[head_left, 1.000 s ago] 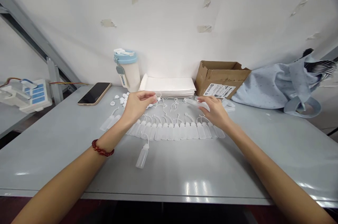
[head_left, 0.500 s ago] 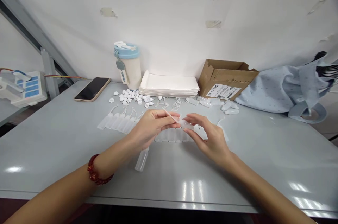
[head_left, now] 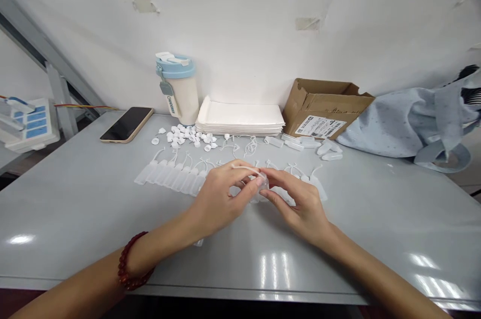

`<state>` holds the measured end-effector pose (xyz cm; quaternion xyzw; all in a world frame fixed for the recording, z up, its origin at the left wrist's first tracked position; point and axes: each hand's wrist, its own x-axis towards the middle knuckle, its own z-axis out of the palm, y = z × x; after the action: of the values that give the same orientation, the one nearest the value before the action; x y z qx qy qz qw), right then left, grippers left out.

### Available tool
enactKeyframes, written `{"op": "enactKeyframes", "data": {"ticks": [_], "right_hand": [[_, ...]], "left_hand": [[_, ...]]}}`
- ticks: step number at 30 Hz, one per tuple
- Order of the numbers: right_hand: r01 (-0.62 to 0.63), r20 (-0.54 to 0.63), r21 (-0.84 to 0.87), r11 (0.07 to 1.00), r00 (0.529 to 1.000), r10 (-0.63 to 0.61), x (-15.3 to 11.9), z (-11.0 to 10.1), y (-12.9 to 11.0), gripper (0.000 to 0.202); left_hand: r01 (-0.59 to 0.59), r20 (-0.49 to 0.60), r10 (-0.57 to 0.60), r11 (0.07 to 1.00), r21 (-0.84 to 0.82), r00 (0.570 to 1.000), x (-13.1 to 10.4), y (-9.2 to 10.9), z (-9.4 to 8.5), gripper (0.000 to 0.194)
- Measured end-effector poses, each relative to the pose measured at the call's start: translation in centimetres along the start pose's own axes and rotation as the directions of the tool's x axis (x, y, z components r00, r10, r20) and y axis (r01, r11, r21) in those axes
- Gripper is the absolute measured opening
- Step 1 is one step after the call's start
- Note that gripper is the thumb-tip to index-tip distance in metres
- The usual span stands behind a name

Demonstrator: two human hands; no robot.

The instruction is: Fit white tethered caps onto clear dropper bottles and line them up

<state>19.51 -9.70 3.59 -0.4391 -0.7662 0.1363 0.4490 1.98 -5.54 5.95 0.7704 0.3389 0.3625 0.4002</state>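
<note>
In front of me, both hands meet on a small translucent plastic bottle [head_left: 265, 182]. My left hand [head_left: 220, 193] pinches its near end between thumb and fingers, and a thin white strap [head_left: 246, 168] sticks out over those fingers. From the right, my right hand [head_left: 302, 201] grips the bottle's body with thumb and fingertips; most of it is hidden. Behind the hands lies a row of similar bottles [head_left: 176, 177] with looped straps, partly covered by my fingers. Another loose bottle [head_left: 199, 243] shows just its end below my left forearm.
White caps [head_left: 181, 134] are heaped near a tumbler [head_left: 184, 93]. Stacked white envelopes [head_left: 240, 117], loose straps [head_left: 250, 146], strapless bottles [head_left: 293, 143] and a cardboard box [head_left: 323, 108] line the back. A phone [head_left: 128, 124] lies left, a blue cloth bag [head_left: 406, 123] right.
My hands have drawn closer together around the bottle, and the left thumb now presses on it. My left forearm has shifted, covering most of the loose bottle. The view has moved slightly.
</note>
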Motion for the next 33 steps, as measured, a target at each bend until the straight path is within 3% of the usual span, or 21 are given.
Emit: {"op": "enactKeyframes", "data": {"ticks": [6, 10, 16, 20, 25, 28, 33], "right_hand": [[-0.229, 0.015, 0.261, 0.938, 0.972, 0.233, -0.2, 0.2, -0.1, 0.027], [-0.361, 0.065, 0.385, 0.849, 0.929, 0.365, -0.2, 0.2, -0.2, 0.029], [-0.419, 0.131, 0.532, 0.736, 0.899, 0.417, -0.2, 0.3, -0.5, 0.031], [-0.503, 0.192, 0.593, 0.629, 0.847, 0.496, 0.0, 0.1, -0.6, 0.026], [-0.547, 0.291, 0.668, 0.505, 0.816, 0.499, 0.4, -0.3, -0.8, 0.024], [-0.567, 0.33, 0.686, 0.457, 0.802, 0.499, 0.6, -0.4, -0.9, 0.025], [-0.578, 0.339, 0.704, 0.412, 0.784, 0.52, 0.5, -0.3, -0.7, 0.027]], "left_hand": [[-0.018, -0.074, 0.026, 0.994, 0.107, 0.997, 0.0, -0.2, 0.1, 0.011], [-0.001, -0.043, 0.007, 0.989, 0.145, 0.999, 0.1, -0.1, 0.0, 0.01], [-0.044, 0.008, 0.043, 0.98, 0.193, 0.999, 0.4, -0.1, -0.5, 0.012], [-0.134, 0.053, 0.124, 0.958, 0.254, 0.991, 0.1, -0.2, -1.1, 0.014], [-0.308, 0.185, 0.262, 0.903, 0.3, 0.947, -0.5, -0.3, -1.6, 0.029], [-0.379, 0.225, 0.311, 0.826, 0.416, 0.924, -0.7, -0.3, -1.4, 0.038], [-0.505, 0.244, 0.447, 0.694, 0.513, 0.861, -0.9, -0.7, -1.0, 0.028]]}}
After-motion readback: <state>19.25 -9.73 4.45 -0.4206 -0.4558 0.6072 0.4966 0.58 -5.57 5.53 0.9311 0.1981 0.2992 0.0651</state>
